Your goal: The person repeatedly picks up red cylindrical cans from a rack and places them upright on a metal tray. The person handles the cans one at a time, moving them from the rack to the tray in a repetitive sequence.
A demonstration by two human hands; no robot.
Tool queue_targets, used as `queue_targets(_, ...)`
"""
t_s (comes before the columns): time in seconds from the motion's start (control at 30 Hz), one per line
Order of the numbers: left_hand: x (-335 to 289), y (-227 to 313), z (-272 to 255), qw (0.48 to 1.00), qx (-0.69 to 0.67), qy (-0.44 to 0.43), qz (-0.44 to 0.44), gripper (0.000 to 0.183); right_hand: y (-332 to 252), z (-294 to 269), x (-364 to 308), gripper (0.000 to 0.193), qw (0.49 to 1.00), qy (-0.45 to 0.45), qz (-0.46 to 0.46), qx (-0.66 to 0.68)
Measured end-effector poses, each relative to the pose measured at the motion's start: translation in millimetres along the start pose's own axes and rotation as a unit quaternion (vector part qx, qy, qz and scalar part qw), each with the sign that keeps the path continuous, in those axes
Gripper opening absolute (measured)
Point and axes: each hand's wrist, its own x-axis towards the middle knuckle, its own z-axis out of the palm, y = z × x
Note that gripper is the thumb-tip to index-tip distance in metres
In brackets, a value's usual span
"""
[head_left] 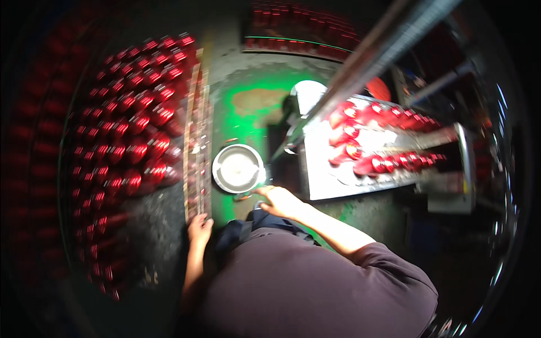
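Note:
A round metal pot (238,168) with two small side handles stands near the middle, its bright interior facing up. My right hand (276,201) is just beside its near handle (243,197), fingers stretched out and apart; whether they touch the handle cannot be made out. My left hand (199,230) is at the near end of a long, narrow rack edge (190,163) on the left. Motion smears its fingers, so I cannot tell whether it grips that edge. Many glossy red rounded pieces (137,151) stand in rows beyond the edge.
To the right, a brightly lit white table (327,183) bears more red pieces (352,150). A thick metal bar (372,59) slants across above it. Another rack of red pieces (304,25) stands at the back. Green light falls on the floor (253,104).

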Motion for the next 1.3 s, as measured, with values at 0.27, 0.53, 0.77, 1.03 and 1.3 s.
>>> queue_targets(0.27, 35.5, -20.9, -47.5, 0.96, 0.261, 0.103, -0.003, 0.037, 27.0, 12.9, 5.3, 0.049, 0.995, 0.042, 0.084, 0.031)
queue_targets(0.53, 34.4, -37.9, -79.9, 0.95, 0.305, 0.031, -0.049, 0.033, 18.7, 8.3, 62.0, 0.047, 0.991, 0.11, 0.079, 0.018)
queue_targets(0.77, 39.2, -3.4, -93.7, 0.961, 0.271, 0.002, -0.056, 0.03, -24.4, -41.5, 104.4, 0.043, 0.977, 0.18, 0.106, 0.053)
queue_targets(1.03, 41.7, 6.1, -97.9, 0.971, 0.215, -0.016, -0.099, 0.035, -36.7, -114.8, 218.7, 0.037, 0.943, 0.314, 0.055, 0.096)
queue_targets(1.3, 60.3, -134.6, -80.5, 0.979, 0.118, -0.071, -0.148, 0.035, 74.9, -161.1, 349.2, 0.04, 0.926, 0.331, 0.18, 0.018)
